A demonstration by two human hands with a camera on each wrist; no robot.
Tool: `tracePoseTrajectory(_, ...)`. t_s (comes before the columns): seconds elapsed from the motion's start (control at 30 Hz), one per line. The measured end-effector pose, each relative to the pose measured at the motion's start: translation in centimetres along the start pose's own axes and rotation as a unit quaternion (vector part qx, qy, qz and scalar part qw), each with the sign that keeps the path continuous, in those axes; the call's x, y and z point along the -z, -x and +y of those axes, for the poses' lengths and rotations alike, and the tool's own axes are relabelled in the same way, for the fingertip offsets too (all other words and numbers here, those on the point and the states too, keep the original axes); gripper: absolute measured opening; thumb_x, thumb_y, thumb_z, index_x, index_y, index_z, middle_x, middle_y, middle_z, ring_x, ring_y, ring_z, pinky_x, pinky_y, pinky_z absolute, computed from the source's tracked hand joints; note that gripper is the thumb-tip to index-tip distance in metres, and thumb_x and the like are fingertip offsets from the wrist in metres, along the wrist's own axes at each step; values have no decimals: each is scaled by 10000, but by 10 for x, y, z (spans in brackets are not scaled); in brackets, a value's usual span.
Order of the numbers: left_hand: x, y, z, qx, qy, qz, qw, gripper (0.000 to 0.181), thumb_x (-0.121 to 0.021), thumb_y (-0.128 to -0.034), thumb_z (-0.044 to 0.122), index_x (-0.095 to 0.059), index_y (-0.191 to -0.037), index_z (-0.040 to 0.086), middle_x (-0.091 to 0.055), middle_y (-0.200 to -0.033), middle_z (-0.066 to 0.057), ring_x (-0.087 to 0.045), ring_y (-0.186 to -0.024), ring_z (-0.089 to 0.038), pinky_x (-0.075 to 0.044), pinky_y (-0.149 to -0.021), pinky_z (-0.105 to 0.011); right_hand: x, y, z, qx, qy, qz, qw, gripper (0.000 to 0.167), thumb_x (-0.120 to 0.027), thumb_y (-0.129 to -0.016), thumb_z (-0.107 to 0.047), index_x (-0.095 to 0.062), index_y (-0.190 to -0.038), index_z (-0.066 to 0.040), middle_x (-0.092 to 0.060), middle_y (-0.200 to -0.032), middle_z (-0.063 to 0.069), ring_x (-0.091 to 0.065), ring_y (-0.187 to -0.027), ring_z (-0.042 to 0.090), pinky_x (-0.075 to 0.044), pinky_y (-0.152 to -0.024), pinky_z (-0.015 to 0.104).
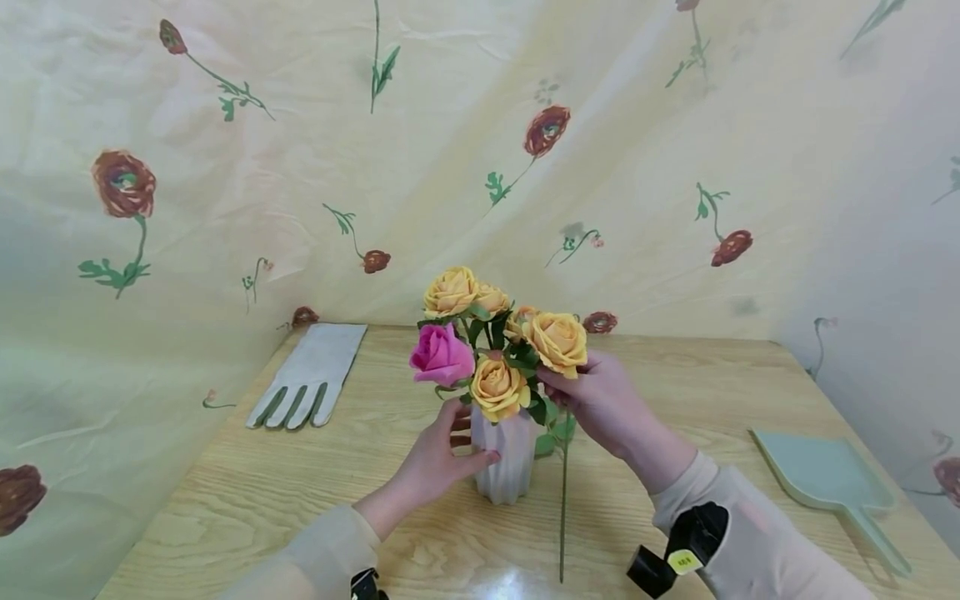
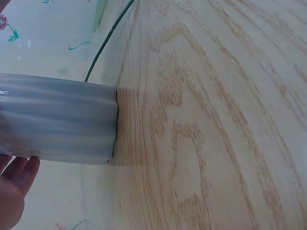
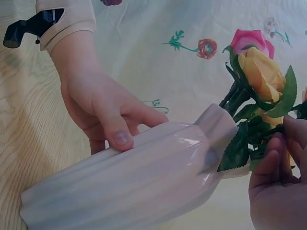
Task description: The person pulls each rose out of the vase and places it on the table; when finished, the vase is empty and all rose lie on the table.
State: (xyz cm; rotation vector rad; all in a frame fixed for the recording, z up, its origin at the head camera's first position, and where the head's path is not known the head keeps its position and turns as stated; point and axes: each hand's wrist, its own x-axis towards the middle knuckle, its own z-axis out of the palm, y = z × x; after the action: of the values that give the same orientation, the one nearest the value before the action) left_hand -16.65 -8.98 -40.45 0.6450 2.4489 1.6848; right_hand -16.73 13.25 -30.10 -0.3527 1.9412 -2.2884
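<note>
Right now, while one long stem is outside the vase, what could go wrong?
The vase could tip if bumped: blooms rise above it, and only the left grip steadies it.
The yellow rose at the right grip could slip, since the stem below it hangs outside the vase.
Leaves at the opening might snag that stem.

left hand (image 1: 437, 455): lower, gripping | right hand (image 1: 603, 404): higher, pinching

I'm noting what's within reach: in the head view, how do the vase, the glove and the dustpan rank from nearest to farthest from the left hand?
From the left hand:
1. Vase: touching the hand, just to its right.
2. Glove: back left on the table.
3. Dustpan: on the right side, beyond the right hand.
</note>
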Motion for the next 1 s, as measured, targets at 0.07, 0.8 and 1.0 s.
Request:
tracePoseTrajectory(0.07, 0, 0, 0, 1, -1, -2, 10000, 626, -721, -835, 293, -359, -1298, 78, -487, -1278, -157, -516, -1134, -315, -473, -931, -448, -2, 0, -2, 103, -73, 64, 9999, 202, -585, -879, 26, -658, -907, -160, -519, -765, 23, -472, -667, 128, -424, -592, 221)
tracePoseTrajectory(0.8, 0, -1, -1, 1, 5, 17, 10000, 610, -719, -840, 276, -361, -1292, 77, -491, -1268, -151, -510, -1138, -317, -478, -927, -439, -2, -5, -26, 1395, -1133, 512, 9824, 273, -480, -883, 102, -608, -976, -119, -514, -885, -15, -452, -737, 108, -431, -663, 201)
tracePoseTrajectory(1.0, 0, 0, 0, 28, 32, 6, 10000, 618, -721, -837, 277, -358, -1301, 88, -488, -1275, -139, -508, -1143, -310, -473, -932, -446, -4, -9, -33, 1673, -1406, 478, 9747, 234, -490, -899, 94, -600, -993, -90, -524, -902, 2, -473, -728, 109, -435, -662, 196)
